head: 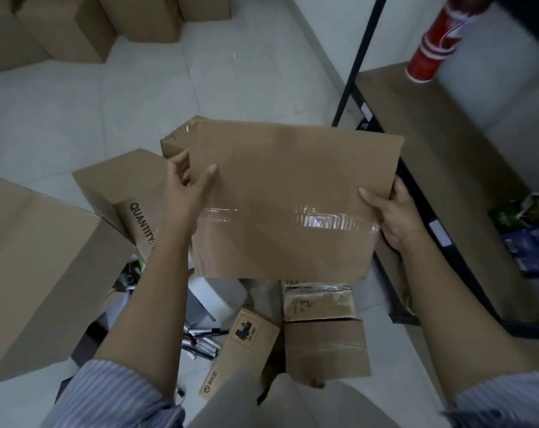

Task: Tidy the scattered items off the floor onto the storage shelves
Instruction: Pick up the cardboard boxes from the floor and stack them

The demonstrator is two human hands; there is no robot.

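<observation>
Fingers (pixel 374 197) of the right hand (pixel 396 216) curl round the right edge of a flat cardboard sheet (pixel 290 193), thumb on top; the left hand (pixel 189 188) pinches its left edge the same way. The sheet sits mid-air, taped across the middle. Shelf (pixel 441 156) at 2 o'clock, small taped boxes (pixel 319 302) at 6, markers (pixel 200 339) at 7, big carton (pixel 36 261) at 9.

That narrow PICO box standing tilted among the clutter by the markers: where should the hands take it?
Grip the PICO box across its two long side faces near the upper end, coming from above. It is slim and leans upward, and markers and taped boxes crowd its sides lower down.
</observation>
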